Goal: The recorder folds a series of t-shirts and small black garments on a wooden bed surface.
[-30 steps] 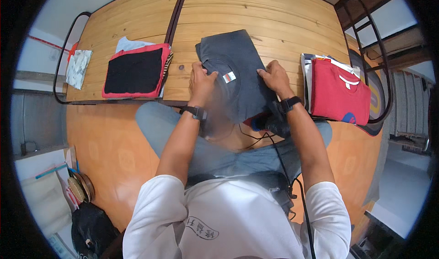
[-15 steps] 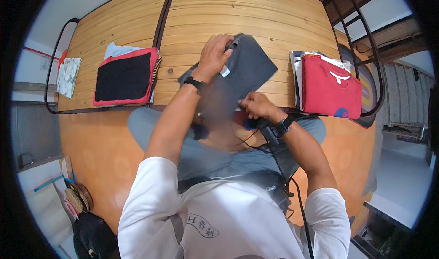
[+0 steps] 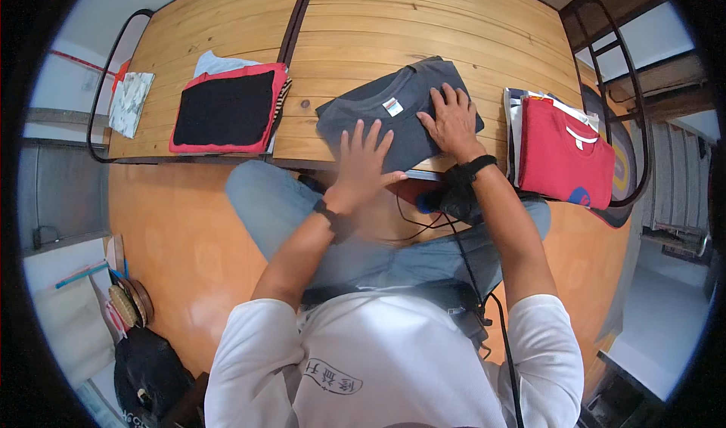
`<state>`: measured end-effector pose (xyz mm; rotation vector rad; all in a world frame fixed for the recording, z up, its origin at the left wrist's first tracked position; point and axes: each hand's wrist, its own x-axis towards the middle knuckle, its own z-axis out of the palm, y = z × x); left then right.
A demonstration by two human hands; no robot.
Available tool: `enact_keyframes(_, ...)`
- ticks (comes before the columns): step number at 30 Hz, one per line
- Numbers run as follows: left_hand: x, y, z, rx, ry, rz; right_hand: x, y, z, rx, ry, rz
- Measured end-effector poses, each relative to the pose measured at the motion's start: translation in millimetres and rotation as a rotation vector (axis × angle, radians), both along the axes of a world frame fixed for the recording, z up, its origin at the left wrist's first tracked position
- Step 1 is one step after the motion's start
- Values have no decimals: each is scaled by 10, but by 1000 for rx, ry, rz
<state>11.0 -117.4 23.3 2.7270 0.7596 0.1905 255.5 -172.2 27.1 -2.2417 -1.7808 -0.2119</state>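
Observation:
A folded dark grey T-shirt (image 3: 382,116) with a small neck label lies on the wooden table (image 3: 423,27) near its front edge. My left hand (image 3: 363,158) rests flat on its near part, fingers spread. My right hand (image 3: 454,118) presses flat on the shirt's right side, fingers apart. Each wrist wears a dark band.
A stack of folded clothes topped by a black and red piece (image 3: 225,109) lies at the table's left. A pile topped by a red shirt (image 3: 563,152) sits at the right. A patterned cloth (image 3: 130,103) lies far left. Cables and a dark device (image 3: 454,201) rest on my lap.
The grey shirt was lifted and folded half a second ago; now it lies flat on the table and both hands press on it with open palms.

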Motion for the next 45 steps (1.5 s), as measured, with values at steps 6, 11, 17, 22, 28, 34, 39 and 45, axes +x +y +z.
enact_keyframes(6,66,317,-90,3,32,61,-2,-93,-108,-129,102,-197)
enact_keyframes(11,80,494,-160,65,-5,114,9,-169,-206,-58,61,-178)
enact_keyframes(17,134,342,60,123,5,48,-4,-182,-198,-40,41,-199)
enact_keyframes(22,115,287,-83,120,22,-13,-56,-188,-165,-22,35,-208)
enact_keyframes(28,34,392,77,104,-88,176,11,-270,-155,-21,67,-217)
enact_keyframes(34,-173,621,-107,-358,-336,808,375,-321,-115,93,362,-538)
enact_keyframes(39,-205,733,-494,-655,-588,873,585,-238,19,-91,563,-655)
enact_keyframes(45,-144,704,-200,-1107,-720,777,730,-214,-50,-222,863,-563)
